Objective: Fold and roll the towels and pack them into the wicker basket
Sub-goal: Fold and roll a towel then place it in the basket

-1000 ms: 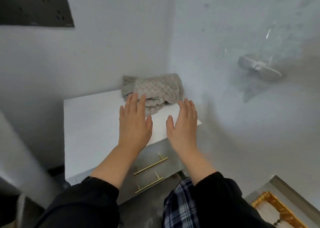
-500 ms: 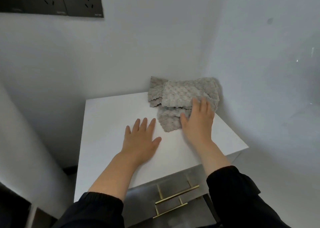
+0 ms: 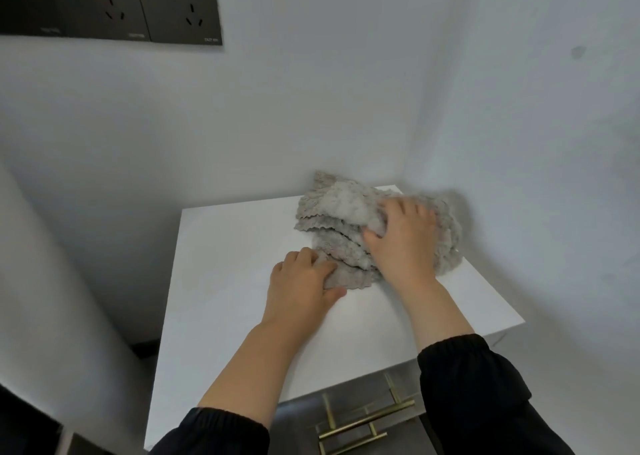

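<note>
A loose pile of grey-beige textured towels (image 3: 341, 224) lies at the back right of the white cabinet top (image 3: 225, 302), against the wall corner. My left hand (image 3: 301, 283) grips the near scalloped edge of the lowest towel, fingers curled over it and thumb underneath. My right hand (image 3: 401, 240) lies on top of the pile with its fingers curled into the upper towel. The towels are crumpled and overlapping. No wicker basket is in view.
White walls close in behind and to the right of the cabinet. Dark socket plates (image 3: 110, 4) sit high on the back wall. Brass drawer handles (image 3: 367, 420) show on the grey drawer front below the top.
Both hands moved forward onto the towels. The left hand left the bare cabinet top and took the near towel edge; the right hand reached further up the pile and curled into it.
</note>
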The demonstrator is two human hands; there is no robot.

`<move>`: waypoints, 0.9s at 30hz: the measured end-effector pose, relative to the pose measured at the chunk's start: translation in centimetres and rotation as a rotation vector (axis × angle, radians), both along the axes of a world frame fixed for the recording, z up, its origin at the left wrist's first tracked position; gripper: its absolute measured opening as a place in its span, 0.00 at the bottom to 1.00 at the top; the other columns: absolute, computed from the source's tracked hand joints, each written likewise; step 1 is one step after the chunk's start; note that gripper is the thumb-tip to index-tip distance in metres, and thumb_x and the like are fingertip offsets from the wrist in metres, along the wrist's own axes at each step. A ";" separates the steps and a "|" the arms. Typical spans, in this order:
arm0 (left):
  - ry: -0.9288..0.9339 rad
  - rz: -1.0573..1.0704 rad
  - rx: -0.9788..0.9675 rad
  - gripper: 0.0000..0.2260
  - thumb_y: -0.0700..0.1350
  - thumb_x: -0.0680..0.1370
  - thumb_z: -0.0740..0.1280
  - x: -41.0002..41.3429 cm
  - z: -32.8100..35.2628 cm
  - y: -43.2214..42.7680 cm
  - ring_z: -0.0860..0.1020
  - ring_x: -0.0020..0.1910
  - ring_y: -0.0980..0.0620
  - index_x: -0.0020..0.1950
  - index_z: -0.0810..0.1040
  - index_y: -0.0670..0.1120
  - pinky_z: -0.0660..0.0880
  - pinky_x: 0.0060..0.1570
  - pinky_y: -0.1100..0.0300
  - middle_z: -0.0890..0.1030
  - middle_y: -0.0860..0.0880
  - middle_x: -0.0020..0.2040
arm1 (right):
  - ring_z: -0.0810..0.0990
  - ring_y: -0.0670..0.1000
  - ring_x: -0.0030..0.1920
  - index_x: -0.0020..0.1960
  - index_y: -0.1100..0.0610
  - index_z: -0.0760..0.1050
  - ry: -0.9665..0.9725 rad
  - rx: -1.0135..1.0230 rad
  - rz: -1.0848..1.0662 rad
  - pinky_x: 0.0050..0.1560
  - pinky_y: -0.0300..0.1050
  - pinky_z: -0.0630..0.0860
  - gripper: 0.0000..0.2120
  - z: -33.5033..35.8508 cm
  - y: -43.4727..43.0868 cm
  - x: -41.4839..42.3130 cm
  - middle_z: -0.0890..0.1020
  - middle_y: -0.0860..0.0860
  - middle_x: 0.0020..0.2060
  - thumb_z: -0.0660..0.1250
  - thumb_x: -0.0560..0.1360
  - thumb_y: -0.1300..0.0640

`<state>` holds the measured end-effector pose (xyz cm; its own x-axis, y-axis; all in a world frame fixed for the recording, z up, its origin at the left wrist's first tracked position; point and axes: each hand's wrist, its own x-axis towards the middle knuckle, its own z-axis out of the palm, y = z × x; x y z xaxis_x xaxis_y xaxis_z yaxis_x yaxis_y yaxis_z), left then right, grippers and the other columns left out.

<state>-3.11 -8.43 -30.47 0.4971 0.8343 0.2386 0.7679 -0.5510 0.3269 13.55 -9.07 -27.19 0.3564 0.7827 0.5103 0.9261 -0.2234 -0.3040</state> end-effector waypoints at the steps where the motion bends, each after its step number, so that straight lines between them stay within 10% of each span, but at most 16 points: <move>1: -0.014 -0.001 0.006 0.17 0.56 0.77 0.63 0.2 0.1 0.0 0.68 0.59 0.49 0.65 0.76 0.53 0.66 0.57 0.57 0.73 0.50 0.58 | 0.63 0.59 0.71 0.69 0.51 0.67 -0.077 -0.162 0.019 0.73 0.60 0.52 0.27 -0.3 0.1 0.2 0.69 0.56 0.69 0.64 0.74 0.43; 4: -0.006 0.002 0.051 0.11 0.48 0.80 0.61 0.4 0.3 0.2 0.71 0.53 0.48 0.56 0.81 0.48 0.67 0.48 0.59 0.77 0.49 0.51 | 0.47 0.57 0.77 0.77 0.45 0.51 -0.066 -0.354 0.045 0.72 0.65 0.40 0.36 -1.6 0.1 0.6 0.52 0.53 0.77 0.62 0.75 0.38; 18: -0.902 0.216 -0.033 0.07 0.36 0.79 0.60 -3.7 4.0 -0.4 0.70 0.37 0.61 0.42 0.74 0.41 0.66 0.38 0.72 0.75 0.49 0.40 | 0.70 0.60 0.64 0.61 0.53 0.74 0.031 -0.415 -0.200 0.70 0.62 0.56 0.19 0.1 4.9 5.2 0.78 0.55 0.59 0.63 0.73 0.47; 23: -0.961 0.181 -0.134 0.11 0.38 0.78 0.63 -4.5 5.1 -1.0 0.69 0.31 0.60 0.36 0.72 0.47 0.65 0.32 0.70 0.73 0.53 0.31 | 0.70 0.57 0.66 0.66 0.58 0.70 0.362 0.067 -0.003 0.69 0.51 0.64 0.26 1.1 0.8 1.7 0.74 0.55 0.63 0.68 0.68 0.57; 27: -0.984 0.136 -0.182 0.10 0.39 0.78 0.64 -4.7 5.4 -1.2 0.71 0.31 0.63 0.37 0.75 0.48 0.68 0.33 0.72 0.76 0.54 0.33 | 0.63 0.56 0.67 0.65 0.53 0.73 0.190 -0.151 0.342 0.68 0.49 0.61 0.26 0.5 -1.9 -2.5 0.69 0.54 0.64 0.72 0.68 0.59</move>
